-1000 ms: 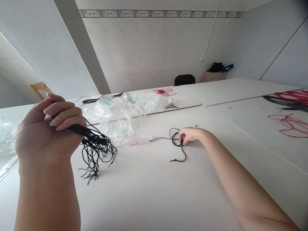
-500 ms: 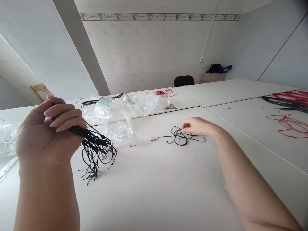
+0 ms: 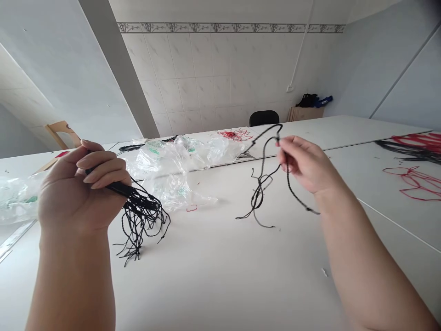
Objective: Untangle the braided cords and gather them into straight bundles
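My left hand (image 3: 86, 188) is closed around a bundle of black braided cords (image 3: 143, 207). Their looped and knotted ends hang out below the fingers, over the table. On the right, my right hand (image 3: 301, 161) pinches a few black cords (image 3: 259, 191) between thumb and fingers, raised above the table. These dangle in loose loops, one strand with a knot trailing to the right under the wrist. How many cords the right hand holds I cannot tell.
Crumpled clear plastic bags (image 3: 165, 161) lie behind the left bundle, and scissors (image 3: 245, 155) beside them. Red cords (image 3: 236, 134) are heaped farther back. More red cord (image 3: 409, 177) and black cords (image 3: 403, 149) lie at right. A black chair (image 3: 264, 118) stands beyond the table.
My right hand has lifted the black cords off the table, up and slightly right, and they now hang from it. The left hand still grips its bundle, shifted slightly right in view.
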Tool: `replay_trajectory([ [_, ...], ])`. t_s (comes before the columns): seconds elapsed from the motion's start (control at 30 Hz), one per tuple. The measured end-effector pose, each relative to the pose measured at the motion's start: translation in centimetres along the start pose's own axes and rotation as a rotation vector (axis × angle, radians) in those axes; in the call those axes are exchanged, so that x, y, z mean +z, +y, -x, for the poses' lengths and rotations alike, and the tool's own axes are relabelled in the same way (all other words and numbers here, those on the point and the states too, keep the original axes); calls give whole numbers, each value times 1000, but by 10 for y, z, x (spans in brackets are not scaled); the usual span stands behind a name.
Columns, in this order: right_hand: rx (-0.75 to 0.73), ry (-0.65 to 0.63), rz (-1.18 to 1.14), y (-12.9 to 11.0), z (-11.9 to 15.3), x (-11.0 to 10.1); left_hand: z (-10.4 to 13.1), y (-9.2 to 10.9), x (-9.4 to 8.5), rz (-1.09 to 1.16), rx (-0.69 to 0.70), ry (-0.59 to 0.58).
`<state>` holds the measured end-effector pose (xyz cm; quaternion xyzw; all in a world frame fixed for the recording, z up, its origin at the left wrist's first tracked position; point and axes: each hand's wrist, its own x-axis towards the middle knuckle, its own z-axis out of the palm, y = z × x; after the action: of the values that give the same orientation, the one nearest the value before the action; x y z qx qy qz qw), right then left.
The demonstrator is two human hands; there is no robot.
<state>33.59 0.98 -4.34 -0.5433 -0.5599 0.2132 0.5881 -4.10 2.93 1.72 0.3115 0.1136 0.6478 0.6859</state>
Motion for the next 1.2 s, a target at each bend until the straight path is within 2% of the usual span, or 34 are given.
replay_trajectory([
  [0.1,-15,81,302,3,-1,2,0,0,0,-2,8,1],
  [0.23,-47,50,196,-1,2,3,1,0,-1,-3,8,-14],
  [0.33,-79,132,253,-6,4,1,1,0,-2,3,3,-19],
  [0.47,-63,108,90,-8,5,-2,-1,-1,-3,7,-5,-15],
  [0.57,-93,180,96,-10,5,-1,-2,-2,-3,13,-16,-17],
  [0.67,-85,148,51,-16,9,2,-3,-6,-3,21,-41,-25],
  [0.77,-103,143,112,-22,13,4,-5,-14,-3,30,-89,-13],
  [0.83,-95,93,132,-25,16,5,-6,-21,-1,31,-125,8],
  [0.97,-49,-142,109,-26,19,9,-7,-32,3,21,-169,31],
  [1.07,-35,-244,139,-29,24,14,-7,-41,4,-15,-202,42],
  [1.2,-8,-358,137,-36,33,26,-6,-62,3,-210,-194,92],
])
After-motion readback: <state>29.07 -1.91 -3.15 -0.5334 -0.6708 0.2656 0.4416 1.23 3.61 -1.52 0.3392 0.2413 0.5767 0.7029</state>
